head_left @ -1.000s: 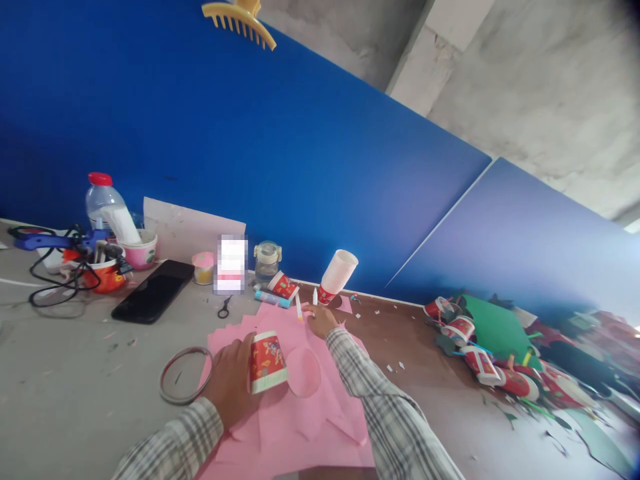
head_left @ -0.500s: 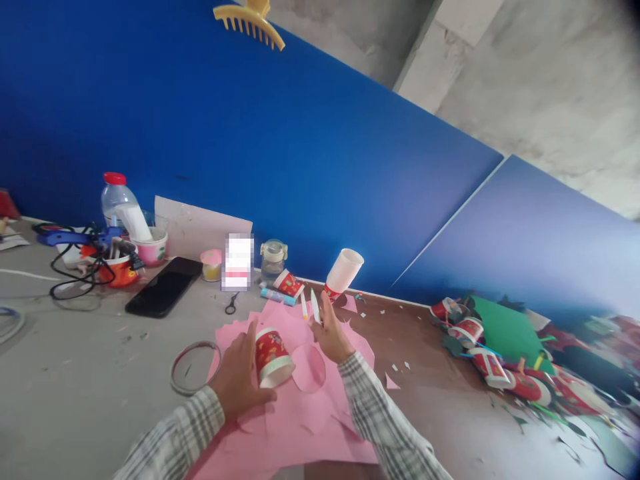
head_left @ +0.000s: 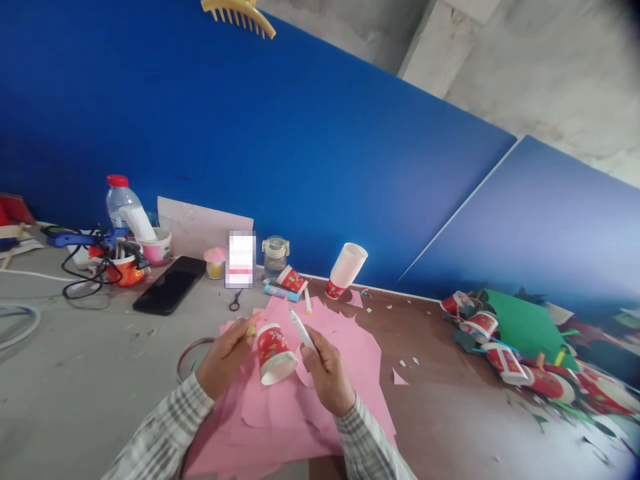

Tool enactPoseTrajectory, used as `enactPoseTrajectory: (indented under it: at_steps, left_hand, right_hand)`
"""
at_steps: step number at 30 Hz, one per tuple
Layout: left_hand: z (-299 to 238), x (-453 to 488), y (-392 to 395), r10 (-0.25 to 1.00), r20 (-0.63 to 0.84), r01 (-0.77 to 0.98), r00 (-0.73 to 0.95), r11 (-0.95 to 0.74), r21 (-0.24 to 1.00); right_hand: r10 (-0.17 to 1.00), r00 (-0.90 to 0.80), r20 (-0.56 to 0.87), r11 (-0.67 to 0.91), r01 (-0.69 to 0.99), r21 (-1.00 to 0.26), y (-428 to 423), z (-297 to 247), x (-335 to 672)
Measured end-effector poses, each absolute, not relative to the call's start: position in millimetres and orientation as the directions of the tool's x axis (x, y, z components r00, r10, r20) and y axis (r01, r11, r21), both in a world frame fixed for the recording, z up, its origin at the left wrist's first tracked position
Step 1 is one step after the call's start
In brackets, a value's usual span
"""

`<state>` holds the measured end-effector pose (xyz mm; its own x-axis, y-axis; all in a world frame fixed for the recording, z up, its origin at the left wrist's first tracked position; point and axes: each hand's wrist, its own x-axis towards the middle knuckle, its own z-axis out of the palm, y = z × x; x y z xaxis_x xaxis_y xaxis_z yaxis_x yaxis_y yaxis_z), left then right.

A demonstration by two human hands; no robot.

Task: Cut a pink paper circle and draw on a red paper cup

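Observation:
A red patterned paper cup (head_left: 275, 355) lies tilted on stacked pink paper (head_left: 345, 347), its white open end toward me. Just left of the cup is my left hand (head_left: 227, 353), fingers drawn together; a small yellow-green spot shows at the fingertips, too small to name. My right hand (head_left: 329, 373) grips a white marker pen (head_left: 301, 331), its tip pointing up and left above the paper. Beneath that hand is a round outline on the pink sheet, partly covered.
A tape roll (head_left: 183, 360) lies left of the paper. Behind stand a white cup stack (head_left: 349, 265), a glass jar (head_left: 275, 257), a glue stick (head_left: 282, 293) and small scissors (head_left: 235, 303). A black phone (head_left: 171, 285) lies left; decorated cups (head_left: 503, 363) lie right.
My right hand has taken up the white marker pen and drawn it back toward the cup. My left hand has shifted slightly left, away from the cup, its fingers closing.

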<state>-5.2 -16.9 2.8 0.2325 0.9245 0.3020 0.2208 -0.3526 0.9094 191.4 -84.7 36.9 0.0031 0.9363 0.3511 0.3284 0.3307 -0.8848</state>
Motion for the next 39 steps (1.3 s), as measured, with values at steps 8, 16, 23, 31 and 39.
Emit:
enactPoseTrajectory:
  at_steps: [8,16,23,31,39]
  left_hand:
    - [12.0,3.2,-21.3,0.971,0.231,0.043,0.061,-0.233,0.971]
    - [15.8,-1.3,-21.2,0.960,0.264,0.008,0.093,-0.266,0.964]
    - [16.4,-1.3,-24.0,0.924,0.334,0.034,0.184,-0.346,0.938]
    - [22.6,-0.3,-34.3,0.871,0.371,0.147,0.321,-0.433,0.889]
    - [19.1,7.9,-52.2,0.856,0.487,0.228,0.172,-0.516,0.826]
  right_hand:
    - [0.917,-0.014,0.400,0.371,0.403,-0.837,-88.7,27.4,192.8]
    - [0.911,-0.101,0.400,0.399,0.458,-0.794,-86.2,30.5,191.3]
    - [0.924,-0.156,0.349,0.375,0.550,-0.746,-86.6,31.8,191.3]
    - [0.846,-0.294,0.444,0.521,0.629,-0.577,-90.7,36.5,193.6]
    - [0.750,-0.401,0.526,0.621,0.700,-0.353,-106.1,46.7,184.6]
